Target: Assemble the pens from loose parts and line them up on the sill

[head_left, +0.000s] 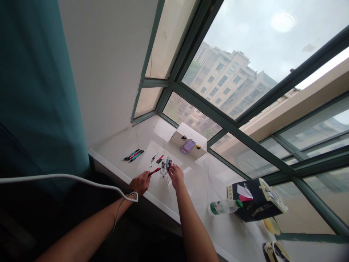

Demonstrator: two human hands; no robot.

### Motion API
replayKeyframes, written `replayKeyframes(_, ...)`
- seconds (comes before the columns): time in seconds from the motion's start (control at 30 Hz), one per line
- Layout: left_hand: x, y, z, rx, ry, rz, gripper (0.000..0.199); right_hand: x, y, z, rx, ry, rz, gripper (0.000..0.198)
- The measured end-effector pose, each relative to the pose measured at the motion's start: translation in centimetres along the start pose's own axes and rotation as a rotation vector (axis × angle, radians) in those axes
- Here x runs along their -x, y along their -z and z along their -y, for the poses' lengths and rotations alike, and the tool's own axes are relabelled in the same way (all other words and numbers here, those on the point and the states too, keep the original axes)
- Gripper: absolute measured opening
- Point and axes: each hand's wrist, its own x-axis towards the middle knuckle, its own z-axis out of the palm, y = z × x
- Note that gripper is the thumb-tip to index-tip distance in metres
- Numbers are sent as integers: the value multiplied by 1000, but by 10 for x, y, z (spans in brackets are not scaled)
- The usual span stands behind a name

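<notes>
In the head view, my left hand [140, 182] is closed round a red and black pen [155, 171], its tip pointing toward a pile of pen parts. My right hand [176, 176] is at the right side of that pile, fingers bent together against the loose pen parts [163, 169]. Whatever is between those fingertips is too small to make out. Red, teal, black and clear pieces make up the pile. Behind it lie a few separate pieces, among them a red pen barrel [160, 159]. Several whole pens [134, 155] in teal, red and black lie side by side to the left.
An open white box [177, 140] with a blurred purple item stands against the window. On the right, a plastic bottle [223, 207] with a green cap lies near a dark carton [253, 203]. A white cable [81, 180] crosses my left wrist. The white counter's front edge [120, 176] runs below my hands.
</notes>
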Motion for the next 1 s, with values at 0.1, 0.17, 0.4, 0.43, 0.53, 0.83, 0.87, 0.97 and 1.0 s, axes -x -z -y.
replayKeyframes(0.1, 0, 0, 0, 4, -2, -7, 26, -6, 7, 1, 55, 32, -65, 14)
replayKeyframes(0.17, 0, 1, -1, 5, 0, -4, 26, -11, 14, -4, 256, 66, -118, 13)
replayKeyframes(0.4, 0, 1, -2, -2, 23, 11, 27, -26, 29, -22, 729, 106, -155, 17)
replayKeyframes(0.43, 0, 1, -2, -4, 24, 13, 27, -28, 30, -23, 791, 116, -144, 18)
replayKeyframes(0.53, 0, 1, -2, 3, 19, 21, 27, -32, 29, -24, 945, 132, -103, 19)
replayKeyframes(0.83, 0, 0, -1, 19, 16, 8, 27, -23, 21, -23, 948, 166, -53, 42)
replayKeyframes(0.87, 0, 0, -1, 18, 16, 9, 27, -20, 20, -20, 914, 186, -31, 45)
replayKeyframes(0.97, 0, 2, -2, 15, 10, 16, 27, -8, 18, -5, 910, 356, 47, 41)
replayKeyframes(1.0, 0, 2, -3, 14, 9, 20, 27, -4, 17, 2, 962, 436, 66, 36)
